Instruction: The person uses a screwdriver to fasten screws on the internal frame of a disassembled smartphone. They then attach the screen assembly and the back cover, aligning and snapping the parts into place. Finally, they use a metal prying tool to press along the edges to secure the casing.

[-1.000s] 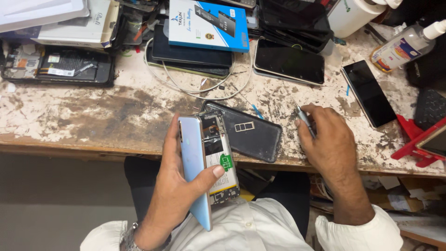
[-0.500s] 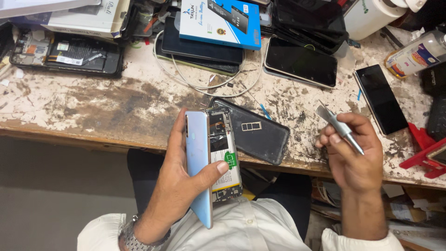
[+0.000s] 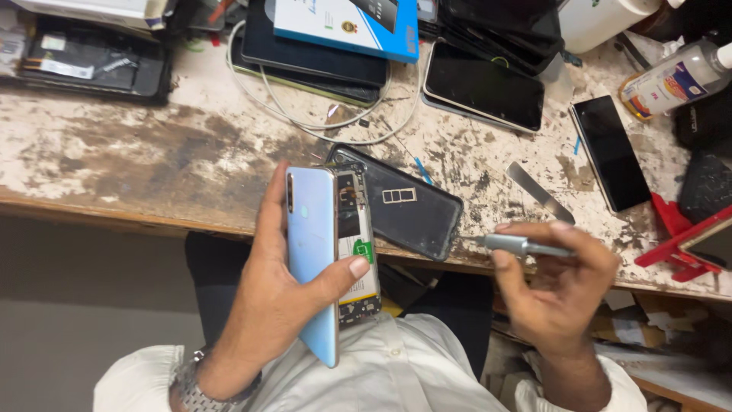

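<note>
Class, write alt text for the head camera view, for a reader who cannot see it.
The left hand holds an opened phone with its pale blue back cover lifted aside, and the right hand grips a grey screwdriver pointed toward it. Beyond lie a dark phone case, a flat metal pry tool and more phones on a worn workbench.

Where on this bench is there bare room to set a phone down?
The widest bare patch of bench lies left of the black cover, below the tray. A smaller gap holds only the metal blade. The back edge is crowded with phones, box and cable.
</note>
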Motion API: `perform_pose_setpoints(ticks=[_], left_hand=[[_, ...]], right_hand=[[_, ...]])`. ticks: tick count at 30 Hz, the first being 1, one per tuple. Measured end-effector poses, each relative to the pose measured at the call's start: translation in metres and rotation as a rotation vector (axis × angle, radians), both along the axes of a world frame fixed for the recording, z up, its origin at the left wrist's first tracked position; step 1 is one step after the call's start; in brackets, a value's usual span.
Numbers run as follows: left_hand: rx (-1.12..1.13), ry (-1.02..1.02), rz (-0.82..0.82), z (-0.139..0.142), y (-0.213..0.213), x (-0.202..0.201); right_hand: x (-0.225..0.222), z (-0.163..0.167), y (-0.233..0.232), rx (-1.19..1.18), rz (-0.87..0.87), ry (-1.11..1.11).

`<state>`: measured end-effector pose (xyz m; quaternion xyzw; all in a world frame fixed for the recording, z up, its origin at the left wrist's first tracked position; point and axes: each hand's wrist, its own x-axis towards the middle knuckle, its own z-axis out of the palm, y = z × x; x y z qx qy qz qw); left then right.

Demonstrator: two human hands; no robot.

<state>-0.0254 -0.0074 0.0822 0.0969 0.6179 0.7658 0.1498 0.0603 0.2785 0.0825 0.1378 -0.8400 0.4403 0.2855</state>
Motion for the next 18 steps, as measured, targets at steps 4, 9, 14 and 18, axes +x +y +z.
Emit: perform_pose_setpoints(ticks=[4, 9, 14, 18], left_hand=[[-0.034, 0.009, -0.007, -0.002, -0.001, -0.001], [-0.057, 0.023, -0.023, -0.002, -0.003, -0.002], [-0.049, 0.008, -0.033, -0.002, -0.003, -0.002], [-0.063, 0.023, -0.035, -0.004, -0.003, -0.002]], right_hand=[[0.003, 0.000, -0.009, 0.141, 0.011, -0.050], [0.003, -0.001, -0.014, 0.245, 0.007, -0.066], [0.002, -0.002, -0.014, 0.288, 0.011, -0.046], [0.005, 0.000, -0.017, 0.252, -0.029, -0.048]])
